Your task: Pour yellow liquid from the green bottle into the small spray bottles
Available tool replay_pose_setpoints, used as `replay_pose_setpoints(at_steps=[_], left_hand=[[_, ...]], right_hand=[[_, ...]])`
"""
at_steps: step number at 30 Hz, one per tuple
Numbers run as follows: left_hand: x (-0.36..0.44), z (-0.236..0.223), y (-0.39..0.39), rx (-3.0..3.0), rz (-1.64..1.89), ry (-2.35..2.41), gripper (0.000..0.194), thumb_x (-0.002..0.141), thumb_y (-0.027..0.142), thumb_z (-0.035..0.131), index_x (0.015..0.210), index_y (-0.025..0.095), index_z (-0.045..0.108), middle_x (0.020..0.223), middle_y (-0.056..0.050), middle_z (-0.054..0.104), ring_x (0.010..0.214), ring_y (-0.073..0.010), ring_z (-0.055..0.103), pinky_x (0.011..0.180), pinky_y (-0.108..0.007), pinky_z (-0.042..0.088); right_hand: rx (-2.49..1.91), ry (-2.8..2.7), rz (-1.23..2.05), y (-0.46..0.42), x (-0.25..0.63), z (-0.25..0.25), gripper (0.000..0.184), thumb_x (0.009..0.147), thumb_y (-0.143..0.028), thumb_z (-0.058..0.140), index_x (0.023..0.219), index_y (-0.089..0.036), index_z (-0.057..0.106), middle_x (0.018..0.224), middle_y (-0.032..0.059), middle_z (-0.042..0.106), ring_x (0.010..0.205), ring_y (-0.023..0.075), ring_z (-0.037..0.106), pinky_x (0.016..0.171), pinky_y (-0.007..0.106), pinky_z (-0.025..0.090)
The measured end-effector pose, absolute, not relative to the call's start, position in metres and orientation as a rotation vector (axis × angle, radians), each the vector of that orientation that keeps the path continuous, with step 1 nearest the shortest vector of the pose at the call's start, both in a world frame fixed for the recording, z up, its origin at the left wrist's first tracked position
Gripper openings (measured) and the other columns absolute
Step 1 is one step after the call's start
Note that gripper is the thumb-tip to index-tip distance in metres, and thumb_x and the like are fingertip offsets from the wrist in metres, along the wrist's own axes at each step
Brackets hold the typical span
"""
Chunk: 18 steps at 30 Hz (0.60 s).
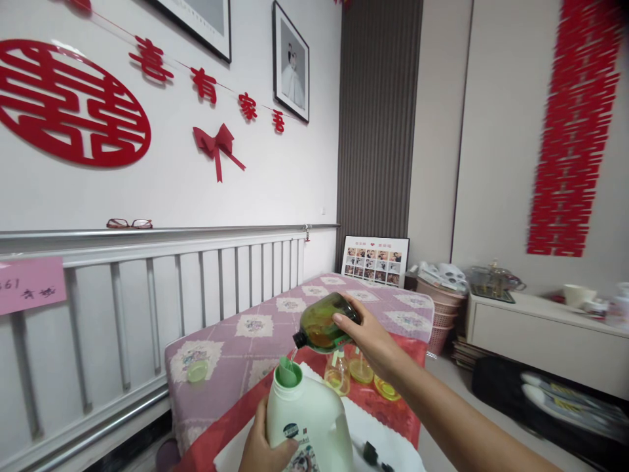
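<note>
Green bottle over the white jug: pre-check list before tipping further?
1. Right hand grips green bottle, tilted neck-down: ok.
2. Bottle mouth lined up over the funnel-like green spout of the white jug: ok.
3. Left hand steadies the jug's side: ok.
4. Liquid stream landing in the spout: cannot tell.
5. Jug fill level, opaque wall: cannot tell.
6. Small clear bottles of yellow liquid right behind the pour: not ok, crowded.
</note>
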State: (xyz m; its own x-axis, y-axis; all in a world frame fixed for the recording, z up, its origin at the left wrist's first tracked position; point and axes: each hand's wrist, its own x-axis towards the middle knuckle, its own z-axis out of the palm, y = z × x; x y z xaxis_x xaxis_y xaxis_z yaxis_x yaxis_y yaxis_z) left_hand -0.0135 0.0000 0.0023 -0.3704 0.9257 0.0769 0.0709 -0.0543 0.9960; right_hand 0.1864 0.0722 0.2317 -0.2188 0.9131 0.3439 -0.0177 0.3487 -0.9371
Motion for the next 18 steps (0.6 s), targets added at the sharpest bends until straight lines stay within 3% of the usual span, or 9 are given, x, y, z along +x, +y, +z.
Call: replay_pose_setpoints(at_steps=[7,18], left_hand=[[-0.0149,0.0082,-0.0034,1.118,1.487,1.47,0.093,0.053,0.028,0.069,0.139,0.012,0.039,0.13,-0.016,0.07,0.114,-0.0294,0.067,0.098,-0.032,0.051],[-0.0138,0.0079,-0.0038,1.122,1.498,1.508,0.096,0.051,0.031,0.069,0.141,0.009,0.041,0.13,-0.016,0.07,0.12,-0.0305,0.065,0.098,-0.03,0.052]], right_hand=[[-0.839,-1.539,1.076,0.0733,0.1886,0.2329,0.076,0.067,-0.05,0.08,0.135,-0.022,0.056,0.141,0.0132,0.063,0.127,0.0328,0.06,0.108,0.046,0.049],[-0.783,-1.53,1.079,0.0805,0.1891,0.2252,0.061,0.071,-0.047,0.079,0.127,-0.028,0.063,0.128,0.0068,0.071,0.119,0.0323,0.065,0.102,0.047,0.054]])
